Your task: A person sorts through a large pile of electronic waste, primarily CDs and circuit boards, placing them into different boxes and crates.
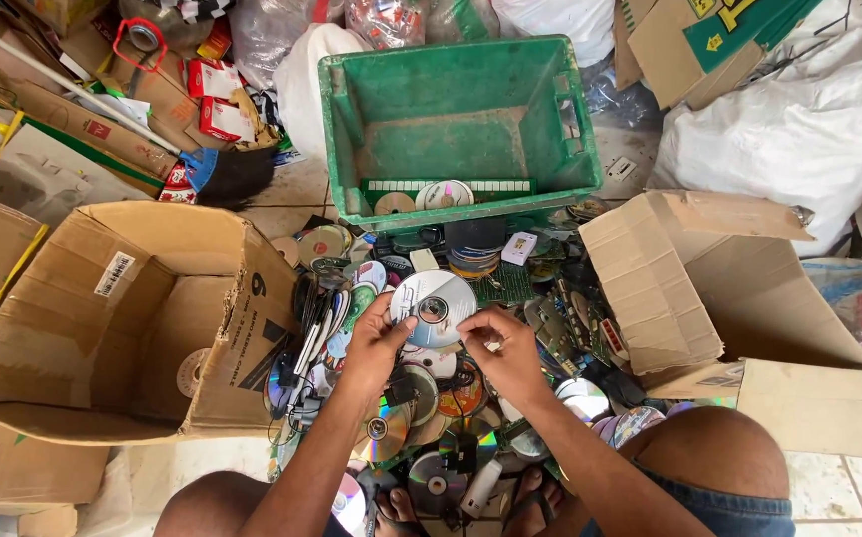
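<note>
Bare forearms, denim shorts (739, 507), bare knees, sandals (525, 507)

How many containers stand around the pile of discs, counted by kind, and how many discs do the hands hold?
Open cardboard boxes: 2, the left box and the right box.
Green plastic crates: 1, the crate.
Discs held: 1, a silver disc, gripped by the left hand and right hand.
Total: 4.

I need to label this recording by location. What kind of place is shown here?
Probably a scrap or recycling sorting spot: a heap of shiny compact discs on the tiled floor, a green plastic crate, open brown cardboard boxes and stuffed white sacks.
</note>
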